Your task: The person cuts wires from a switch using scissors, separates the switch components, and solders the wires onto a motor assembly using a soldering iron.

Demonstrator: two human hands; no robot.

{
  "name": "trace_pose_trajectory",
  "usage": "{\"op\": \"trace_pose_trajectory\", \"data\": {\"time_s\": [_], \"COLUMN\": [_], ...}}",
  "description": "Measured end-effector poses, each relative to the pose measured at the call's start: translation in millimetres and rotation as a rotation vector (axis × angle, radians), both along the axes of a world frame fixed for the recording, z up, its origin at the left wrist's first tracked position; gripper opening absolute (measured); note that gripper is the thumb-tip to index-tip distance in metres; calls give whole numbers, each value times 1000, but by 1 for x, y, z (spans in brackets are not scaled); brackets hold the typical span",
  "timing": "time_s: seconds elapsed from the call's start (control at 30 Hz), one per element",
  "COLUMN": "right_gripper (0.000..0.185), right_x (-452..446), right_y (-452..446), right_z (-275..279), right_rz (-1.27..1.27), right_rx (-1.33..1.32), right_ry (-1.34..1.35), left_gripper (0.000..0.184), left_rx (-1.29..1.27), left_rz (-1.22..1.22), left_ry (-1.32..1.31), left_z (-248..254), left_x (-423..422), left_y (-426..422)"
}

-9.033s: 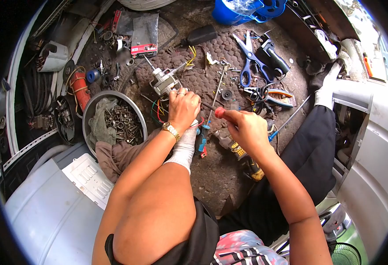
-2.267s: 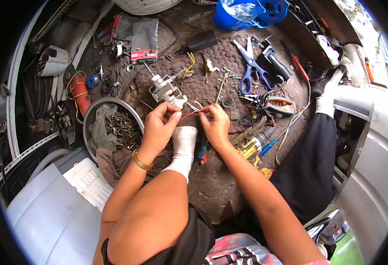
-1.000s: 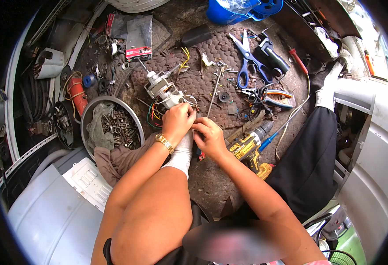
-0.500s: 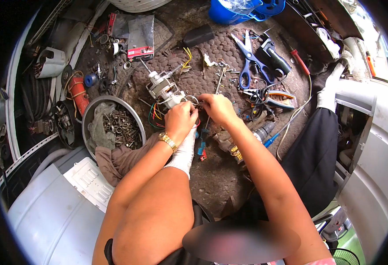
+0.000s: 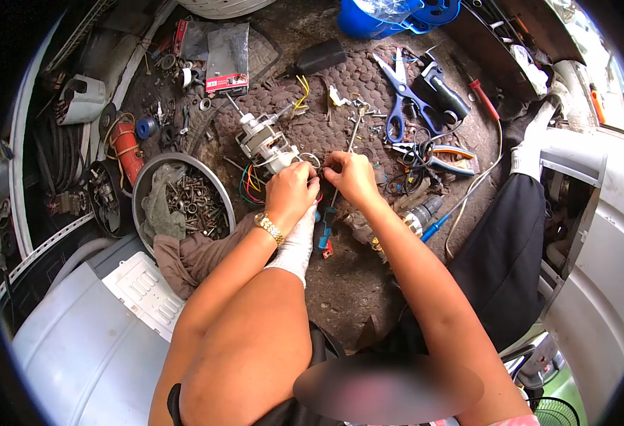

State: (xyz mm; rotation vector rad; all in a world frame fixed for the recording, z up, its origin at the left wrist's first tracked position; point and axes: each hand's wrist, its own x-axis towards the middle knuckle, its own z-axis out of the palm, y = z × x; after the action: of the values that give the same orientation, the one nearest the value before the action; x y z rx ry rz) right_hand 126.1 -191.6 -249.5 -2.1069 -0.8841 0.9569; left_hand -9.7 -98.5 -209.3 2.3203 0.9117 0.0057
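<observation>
My left hand [image 5: 292,190], wearing a gold watch [image 5: 269,226] at the wrist, is closed in a pinch just below a small electric motor [image 5: 261,138]. Beside it, my right hand [image 5: 352,180] is pinched too, its fingertips almost meeting the left ones. A thin wire [image 5: 310,155] loops from the motor's end to the fingers, which grip it; its tip is hidden. Coloured wires [image 5: 248,183] hang at the motor's left side. Under the right hand runs a long thin screwdriver [image 5: 356,130] with a blue handle [image 5: 324,238].
On the dirty floor mat lie blue-handled scissors [image 5: 399,99], pliers [image 5: 439,157] and a soldering iron [image 5: 483,99]. A metal bowl of screws [image 5: 192,202] stands left, near a red grinder [image 5: 126,150]. A drill [image 5: 422,213] lies by my right forearm. A blue bucket [image 5: 368,23] stands at the back.
My right hand has shifted slightly and its fingers have turned a little at the wire. My left hand and the motor stay nearly in place.
</observation>
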Motion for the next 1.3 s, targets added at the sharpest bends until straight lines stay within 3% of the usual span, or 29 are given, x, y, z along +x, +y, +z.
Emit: {"op": "trace_pose_trajectory", "data": {"time_s": [0.4,0.6,0.7,0.77,0.93,1.3], "right_gripper": [14,9,8,9,13,15], "right_x": [-33,-32,-16,-6,6,8], "right_y": [-4,-10,-15,-14,-5,3], "right_z": [4,9,3,-4,8,0], "right_rz": [-262,-156,-66,-167,-21,67], "right_rx": [116,132,291,250,8,-44], "right_ry": [-141,-197,-110,-121,-114,-53], "left_gripper": [10,11,11,11,11,12], "left_rx": [40,31,28,37,86,217], "left_rz": [-54,-52,-65,-81,-110,-168], "left_ry": [21,54,65,59,74,106], "left_z": [3,1,3,3,1,7], "left_x": [17,23,26,26,28,31], "left_y": [15,17,19,20,21,24]}}
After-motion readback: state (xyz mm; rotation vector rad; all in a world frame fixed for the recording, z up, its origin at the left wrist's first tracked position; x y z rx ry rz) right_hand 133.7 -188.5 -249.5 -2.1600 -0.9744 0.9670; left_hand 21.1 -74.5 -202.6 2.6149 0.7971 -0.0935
